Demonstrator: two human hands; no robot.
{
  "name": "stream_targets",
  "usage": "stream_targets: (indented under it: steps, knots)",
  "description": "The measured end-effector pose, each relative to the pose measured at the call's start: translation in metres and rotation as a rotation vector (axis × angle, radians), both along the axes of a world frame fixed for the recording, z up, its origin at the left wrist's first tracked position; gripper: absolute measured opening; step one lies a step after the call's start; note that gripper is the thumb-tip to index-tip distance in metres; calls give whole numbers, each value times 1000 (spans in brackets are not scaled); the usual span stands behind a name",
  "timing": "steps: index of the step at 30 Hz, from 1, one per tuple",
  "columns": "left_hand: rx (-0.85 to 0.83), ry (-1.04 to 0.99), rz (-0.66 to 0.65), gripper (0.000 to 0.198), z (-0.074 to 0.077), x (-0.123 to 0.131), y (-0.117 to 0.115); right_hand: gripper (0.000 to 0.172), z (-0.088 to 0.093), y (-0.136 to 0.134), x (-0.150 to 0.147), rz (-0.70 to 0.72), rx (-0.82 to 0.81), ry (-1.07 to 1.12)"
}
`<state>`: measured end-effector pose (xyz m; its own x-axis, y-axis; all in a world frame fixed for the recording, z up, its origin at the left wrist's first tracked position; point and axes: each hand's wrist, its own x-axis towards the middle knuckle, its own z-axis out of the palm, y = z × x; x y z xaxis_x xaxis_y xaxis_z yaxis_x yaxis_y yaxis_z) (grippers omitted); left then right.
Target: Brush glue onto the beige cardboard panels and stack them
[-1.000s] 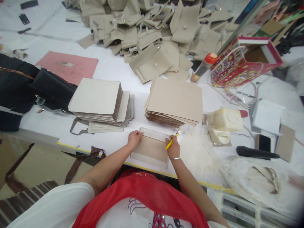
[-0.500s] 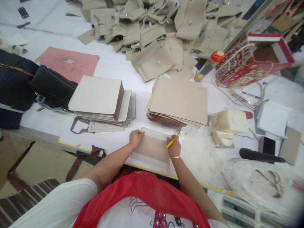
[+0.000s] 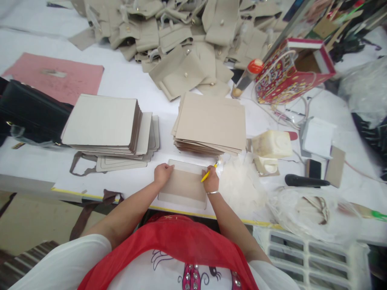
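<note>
My left hand (image 3: pixel 163 174) lies flat on the top edge of a transparent plastic template (image 3: pixel 183 166), which covers a beige sheet panel (image 3: pixel 183 185) near the table's front edge. My right hand (image 3: pixel 211 180) rests on the template's right side, gripping a yellow pen (image 3: pixel 206 175) with its tip on the template. Behind my hands stands a stack of beige panels (image 3: pixel 210 121). To its left is a taller stack of pale boards (image 3: pixel 99 120), with flat pieces and a strap beneath it.
A heap of beige flap pouches (image 3: pixel 178 68) lies at the back. A black bag (image 3: pixel 33 112) and pink board (image 3: pixel 53 76) are on the left. To the right are white fluff (image 3: pixel 238 189), a red patterned box (image 3: pixel 292 72), a black-handled tool (image 3: pixel 305 180) and a plastic bag (image 3: pixel 314 213).
The whole scene has shifted left and slightly up in view. Both hands remain on the template, and the pen stays in my right hand.
</note>
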<state>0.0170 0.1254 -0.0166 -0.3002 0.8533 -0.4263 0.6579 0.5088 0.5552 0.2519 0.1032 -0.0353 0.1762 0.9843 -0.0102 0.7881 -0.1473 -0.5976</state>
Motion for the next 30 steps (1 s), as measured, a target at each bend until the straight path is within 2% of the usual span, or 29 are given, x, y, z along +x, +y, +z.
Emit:
stream_targets:
  steps: [6,9,12,14,17,18,20,22,25,27,30]
  knots:
    - [-25,5,-26,34,0,3,3,32,6,1,3,-14,17,-32]
    - [13,36,-23,29,15,7,-6,30,24,-6,9,-11,56,-81]
    - [197,66,-112,26,47,-6,-19,33,41,-20,18,11,146,-69]
    - [406,146,-208,28,76,-31,-24,35,46,-30,23,-27,174,-64]
    - [732,421,-216,42,126,-90,-20,32,53,-45,22,14,213,20]
    - [770,519,-213,52,141,-112,-15,30,57,-50,18,46,208,45]
    - [702,671,-272,65,161,-153,1,27,67,-60,6,117,179,91]
    - [539,742,-388,61,168,-183,17,25,76,-66,-10,194,159,148]
    - [411,807,-526,48,165,-204,28,23,86,-69,-33,289,167,244]
    - [470,836,-597,41,164,-204,23,23,91,-71,-46,318,178,300]
    - [646,788,-721,31,166,-184,-5,23,102,-76,-58,335,128,403]
